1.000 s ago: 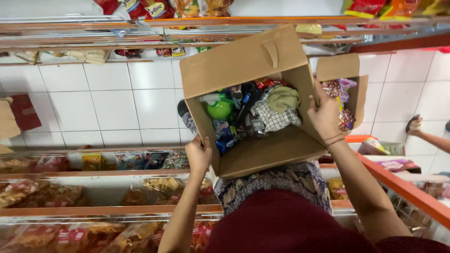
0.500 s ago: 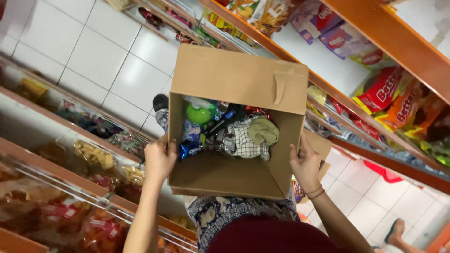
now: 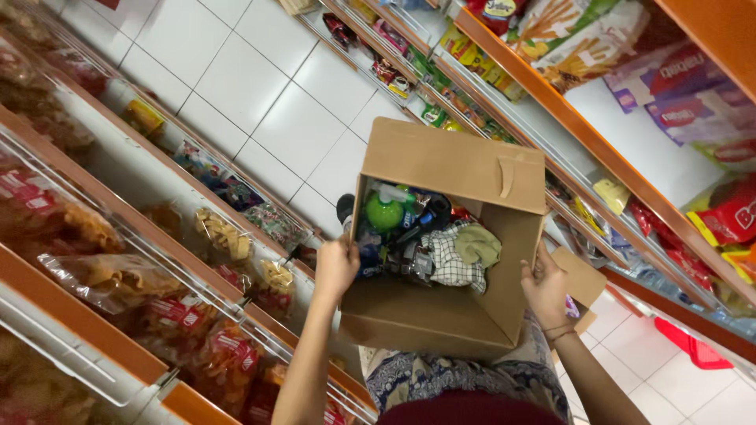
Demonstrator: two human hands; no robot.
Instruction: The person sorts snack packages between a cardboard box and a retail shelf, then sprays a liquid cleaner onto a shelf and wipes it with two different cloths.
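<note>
Since the earlier frame the view has swung further round: the aisle now runs diagonally, the shelving has shifted from the top and bottom edges to the sides, and the cardboard box [image 3: 441, 260] sits right of centre, carried in much the same attitude as before. The left hand [image 3: 336, 267] clamps the box wall at 9 o'clock, fingers curled over the rim and thumb outside; the right hand [image 3: 545, 287] grips the opposite wall at 3 o'clock, fingers wrapped over the edge, a band visible at the wrist. Both hands are closed on the cardboard, neither spread. The box is held clear of the floor, against the person's patterned skirt [image 3: 465, 378], open top facing the camera, rear flap raised at 12 o'clock. Contents noted: a green bottle [image 3: 384, 212] at 10 o'clock inside, dark packets beside it, a checked cloth [image 3: 453, 260] and an olive cloth [image 3: 478, 245] toward 3 o'clock. Snack racks [image 3: 118, 260] stand at 8 o'clock; stocked shelves [image 3: 567, 71] at 1 o'clock; white floor tiles [image 3: 260, 102] between. Assessment: the load appears weighted toward the far wall, so the carry is best kept level, with thumbs braced low and the near wall held against the body. The loose side flap [image 3: 581, 279] at 4 o'clock could snag on shelf edges.
</note>
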